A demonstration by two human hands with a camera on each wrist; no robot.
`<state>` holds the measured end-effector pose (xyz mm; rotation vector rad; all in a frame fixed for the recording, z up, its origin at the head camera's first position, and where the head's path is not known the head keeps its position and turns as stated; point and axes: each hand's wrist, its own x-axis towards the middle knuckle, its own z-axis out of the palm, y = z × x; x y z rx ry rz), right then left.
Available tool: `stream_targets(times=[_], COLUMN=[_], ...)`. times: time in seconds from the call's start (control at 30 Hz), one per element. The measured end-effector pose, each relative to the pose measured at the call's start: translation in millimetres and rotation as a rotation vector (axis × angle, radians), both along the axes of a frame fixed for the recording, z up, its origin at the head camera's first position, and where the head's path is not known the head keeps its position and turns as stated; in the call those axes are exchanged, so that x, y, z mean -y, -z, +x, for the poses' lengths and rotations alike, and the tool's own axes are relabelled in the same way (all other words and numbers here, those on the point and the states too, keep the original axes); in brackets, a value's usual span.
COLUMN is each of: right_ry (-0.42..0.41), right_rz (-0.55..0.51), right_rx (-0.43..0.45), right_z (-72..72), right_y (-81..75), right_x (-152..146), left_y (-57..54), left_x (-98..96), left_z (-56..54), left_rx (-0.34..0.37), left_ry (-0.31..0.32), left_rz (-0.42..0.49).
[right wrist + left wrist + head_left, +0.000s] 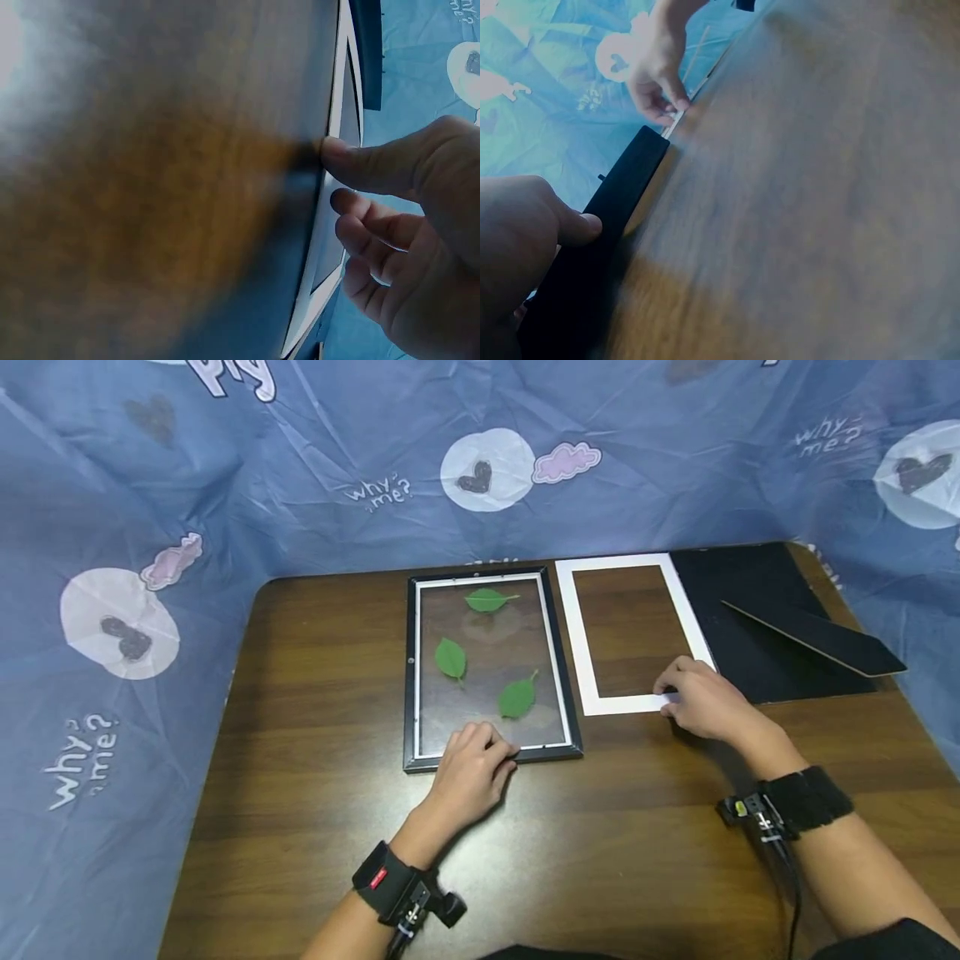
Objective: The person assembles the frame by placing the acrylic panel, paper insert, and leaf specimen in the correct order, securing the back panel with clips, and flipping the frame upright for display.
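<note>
A black picture frame point(411, 710) with a white inner edge lies flat, and three green leaves point(517, 697) show spread out inside it on a clear pane point(487, 643). At its near edge, my left hand point(471, 774) holds the frame; the left wrist view has the thumb point(581, 227) against the black outer side. Just right of the frame lies a white mat point(622, 705) with a rectangular opening. My right hand point(705, 697) pinches the mat's near edge toward its right corner, thumb underneath in the right wrist view. Its other fingers point(375, 232) are loosely bent.
A black backing board point(750, 577) lies at the right, partly overlapped by the mat, with a stand flap point(821, 639) rising from it. Blue printed cloth point(315, 468) hangs behind the wooden table point(315, 693) and along its sides.
</note>
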<state>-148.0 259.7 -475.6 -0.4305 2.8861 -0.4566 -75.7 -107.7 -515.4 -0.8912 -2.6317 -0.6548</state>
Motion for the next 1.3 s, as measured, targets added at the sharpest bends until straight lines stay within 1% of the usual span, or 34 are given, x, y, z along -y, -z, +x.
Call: stream_targets(times=[0.13,0.23,0.3,0.43,0.53,0.57,0.63,0.7,0.77,0.87,0.93,1.0,1.03,1.07,1.13,1.23,1.3], right_ry=[-0.056,-0.077,-0.077,-0.057,-0.047,-0.048,-0.068,-0.11,-0.161,-0.238,-0.286,-0.333,-0.357,-0.379,-0.421,-0.462,-0.454], right_rz=[0.011,-0.008,-0.043,-0.134,-0.19,-0.204,-0.23,-0.248,-0.267,-0.3,-0.321,-0.333,-0.338,-0.342,-0.345,-0.363,-0.379], right_rx=[0.027,0.054,0.068,0.078,0.081,0.079,0.068,0.051,0.029,0.006,0.0,-0.004,-0.012,-0.023,-0.065,-0.185,-0.29], right_z=[-7.3,-13.3,-17.3,-18.6,-15.5,-13.3,-7.5,-0.2,7.6,17.2,22.3,26.9,28.8,30.6,33.3,35.5,35.5], right_y=[-1.4,-3.2,-5.5,-15.8,-24.2,-26.7,-31.3,-35.7,-40.1,-47.3,-51.1,-54.1,-54.9,-55.9,-56.9,-56.6,-55.7], right_x=[-3,-8,-10,-16,-12,-9,-1,9,20,42,60,78,86,94,106,117,119], left_y=[-0.4,-1.3,-2.1,-7.2,-12.8,-15.1,-20.1,-26.1,-32.6,-44.0,-50.3,-56.0,-58.1,-59.6,-61.8,-63.6,-64.2], left_x=[-0.1,-0.1,-0.2,-7.0,-13.0,-15.3,-20.3,-25.3,-29.5,-29.4,-26.0,-21.0,-18.0,-14.6,-6.4,9.0,20.3], left_z=[1.3,1.1,0.4,0.5,0.2,-0.3,-2.0,-4.5,-7.3,-9.4,-8.9,-6.3,-5.1,-4.4,-3.6,-4.5,-5.8], left_rx=[0.017,0.033,0.043,0.052,0.078,0.094,0.151,0.24,0.369,0.607,0.767,0.882,0.917,0.931,0.928,0.899,0.905], left_ry=[-0.001,-0.003,-0.008,-0.026,-0.035,-0.034,-0.035,-0.048,-0.081,-0.142,-0.157,-0.149,-0.144,-0.141,-0.135,-0.164,-0.186], left_rz=[0.007,-0.003,-0.013,-0.028,0.033,0.072,0.179,0.304,0.429,0.624,0.782,0.949,1.026,1.091,1.176,1.239,1.257])
